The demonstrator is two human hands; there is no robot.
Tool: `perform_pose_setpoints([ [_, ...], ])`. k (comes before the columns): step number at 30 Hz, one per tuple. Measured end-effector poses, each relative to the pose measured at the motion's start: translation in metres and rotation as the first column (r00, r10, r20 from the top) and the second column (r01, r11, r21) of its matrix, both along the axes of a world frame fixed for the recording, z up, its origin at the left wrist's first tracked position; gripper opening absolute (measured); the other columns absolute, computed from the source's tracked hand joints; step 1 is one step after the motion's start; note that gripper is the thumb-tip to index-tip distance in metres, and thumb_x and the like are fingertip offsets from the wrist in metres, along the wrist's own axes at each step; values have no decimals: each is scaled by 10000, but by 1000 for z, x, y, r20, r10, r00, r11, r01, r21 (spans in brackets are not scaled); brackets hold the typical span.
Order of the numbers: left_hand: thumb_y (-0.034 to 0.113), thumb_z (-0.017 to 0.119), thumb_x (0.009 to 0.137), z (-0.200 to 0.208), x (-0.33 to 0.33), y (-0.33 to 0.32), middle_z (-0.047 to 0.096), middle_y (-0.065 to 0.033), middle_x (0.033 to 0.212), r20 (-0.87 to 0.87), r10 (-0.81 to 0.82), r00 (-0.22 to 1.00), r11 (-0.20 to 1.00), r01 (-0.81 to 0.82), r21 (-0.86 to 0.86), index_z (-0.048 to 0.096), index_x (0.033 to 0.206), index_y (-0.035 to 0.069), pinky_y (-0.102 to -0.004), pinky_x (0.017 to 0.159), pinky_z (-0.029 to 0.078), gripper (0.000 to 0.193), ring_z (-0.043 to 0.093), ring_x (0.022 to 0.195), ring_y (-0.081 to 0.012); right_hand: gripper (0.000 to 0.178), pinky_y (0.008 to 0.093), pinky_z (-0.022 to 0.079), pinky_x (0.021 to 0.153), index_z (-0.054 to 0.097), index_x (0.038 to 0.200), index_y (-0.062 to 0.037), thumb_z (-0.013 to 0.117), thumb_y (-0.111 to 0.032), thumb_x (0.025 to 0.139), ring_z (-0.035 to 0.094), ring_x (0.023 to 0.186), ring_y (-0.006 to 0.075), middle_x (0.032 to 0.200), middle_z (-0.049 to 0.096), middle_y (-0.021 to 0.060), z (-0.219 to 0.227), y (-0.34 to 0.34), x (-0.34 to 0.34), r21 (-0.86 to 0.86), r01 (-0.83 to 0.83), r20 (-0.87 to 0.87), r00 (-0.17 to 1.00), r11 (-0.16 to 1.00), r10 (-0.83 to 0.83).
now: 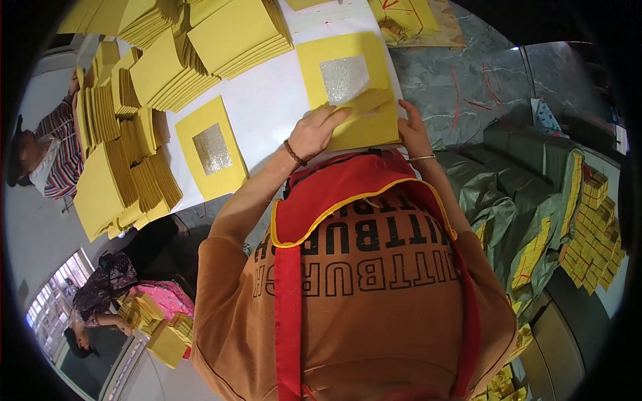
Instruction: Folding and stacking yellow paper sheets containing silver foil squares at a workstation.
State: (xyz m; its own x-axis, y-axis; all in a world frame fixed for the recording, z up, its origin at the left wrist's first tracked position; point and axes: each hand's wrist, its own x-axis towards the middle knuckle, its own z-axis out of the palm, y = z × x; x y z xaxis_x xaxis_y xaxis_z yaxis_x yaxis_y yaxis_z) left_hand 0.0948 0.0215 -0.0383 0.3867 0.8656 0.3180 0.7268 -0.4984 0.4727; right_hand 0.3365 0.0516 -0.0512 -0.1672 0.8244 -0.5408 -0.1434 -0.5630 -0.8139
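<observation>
My left hand (pixel 319 131) pinches the near edge of a yellow paper sheet (pixel 368 100), which is lifted and curls over. Below it lies more yellow paper (pixel 313 53) with a silver foil square (pixel 342 75) in its middle; part of the square is covered by the raised sheet. Beside the right edge of the paper, at the table edge, is my right hand (pixel 414 132), its fingers apart and nothing seen in them. Another yellow sheet with a silver square (pixel 212 148) lies to the left of my left forearm.
Fanned stacks of folded yellow paper (pixel 241 40) cover the table's far left, on a white top (pixel 264 100). Green sheeting (pixel 495 194) and tied yellow bundles (pixel 592 247) are at right. Red strips (pixel 478 105) lie on the grey floor. Two other people are at left.
</observation>
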Motion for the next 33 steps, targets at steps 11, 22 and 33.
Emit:
perform_pose_setpoints([
  [11,197,614,778,16,5,-1,550,-117,1006,71,-78,994,994,83,-69,567,1088,101,-362,749,464,329,543,885,-269,559,242,464,636,300,1327,-103,517,-13,819,552,767,110,807,545,38,0,10,-13,-106,66,-275,957,992,-93],
  [22,108,519,845,3,1,3,584,-154,823,343,114,932,956,-9,-294,568,974,28,-363,704,452,159,560,771,-311,433,234,456,611,393,1274,-120,530,-131,864,568,731,105,820,587,34,15,15,-12,-48,18,-113,993,999,-23],
  [33,129,460,876,-9,3,-3,572,-171,686,376,481,792,816,-247,-522,491,1008,26,-395,586,452,170,581,647,-344,325,212,427,595,507,1182,-105,538,-152,862,548,788,88,974,588,40,3,13,4,78,-2,126,992,997,-8],
])
